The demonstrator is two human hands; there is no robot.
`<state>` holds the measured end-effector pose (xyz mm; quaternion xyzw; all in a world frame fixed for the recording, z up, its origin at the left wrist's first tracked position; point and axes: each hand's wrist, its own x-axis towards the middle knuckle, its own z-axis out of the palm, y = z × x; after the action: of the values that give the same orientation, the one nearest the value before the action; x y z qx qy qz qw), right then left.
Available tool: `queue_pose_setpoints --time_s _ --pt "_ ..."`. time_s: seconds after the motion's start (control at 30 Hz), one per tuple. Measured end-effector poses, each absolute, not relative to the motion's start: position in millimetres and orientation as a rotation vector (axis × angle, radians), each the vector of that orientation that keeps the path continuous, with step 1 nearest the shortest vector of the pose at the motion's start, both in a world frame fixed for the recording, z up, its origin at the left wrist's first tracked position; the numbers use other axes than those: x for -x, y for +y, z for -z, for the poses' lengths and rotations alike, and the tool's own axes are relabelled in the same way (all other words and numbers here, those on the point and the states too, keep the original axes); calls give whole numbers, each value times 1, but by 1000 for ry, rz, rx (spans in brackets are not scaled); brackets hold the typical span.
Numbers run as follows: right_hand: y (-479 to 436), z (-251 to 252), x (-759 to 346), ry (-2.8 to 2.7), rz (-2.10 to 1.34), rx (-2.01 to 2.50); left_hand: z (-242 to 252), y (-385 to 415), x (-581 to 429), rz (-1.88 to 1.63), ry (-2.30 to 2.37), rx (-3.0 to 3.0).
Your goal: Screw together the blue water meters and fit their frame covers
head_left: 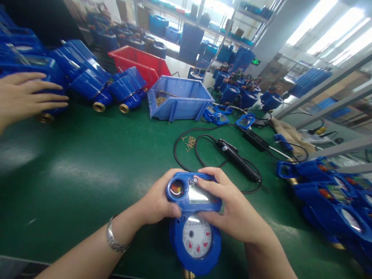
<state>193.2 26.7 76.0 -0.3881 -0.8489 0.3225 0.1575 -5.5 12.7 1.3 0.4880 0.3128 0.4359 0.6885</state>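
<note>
A blue water meter (194, 217) with a white dial and red pointers lies in front of me on the green bench. My left hand (161, 197), with a silver bracelet at its wrist, grips the left side of the meter's upper housing beside a round port. Fingers and thumb of my right hand (223, 203) close around the housing's right side, one fingertip by a small round part above the display window. Beyond the meter lie a black electric screwdriver (240, 161) with its cable and a small heap of brass screws (190, 143).
A blue bin (186, 106) holding small brass parts stands ahead, with a red bin (139, 62) behind it. Another person's hand (31, 97) rests over blue meters (84, 73) at left. More meters (334, 193) lie at right. Blue frames (216, 116) sit near the bin.
</note>
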Motion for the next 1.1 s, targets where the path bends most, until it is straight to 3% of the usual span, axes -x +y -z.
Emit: queue_pose_setpoints --time_s 0.5,0.83,0.93,1.1 --pt "26 -76 -191 -2370 -982 1065 0 12 5 -958 660 -993" --pt "21 -55 -198 -2250 -1049 1059 -7 6 1 -1002 897 -1123" --pt "18 -42 -197 -1990 -1151 986 -9 7 0 -998 916 -1124" --pt "24 -45 -178 -1151 -1466 1424 -14 7 -1 -971 933 -1098"
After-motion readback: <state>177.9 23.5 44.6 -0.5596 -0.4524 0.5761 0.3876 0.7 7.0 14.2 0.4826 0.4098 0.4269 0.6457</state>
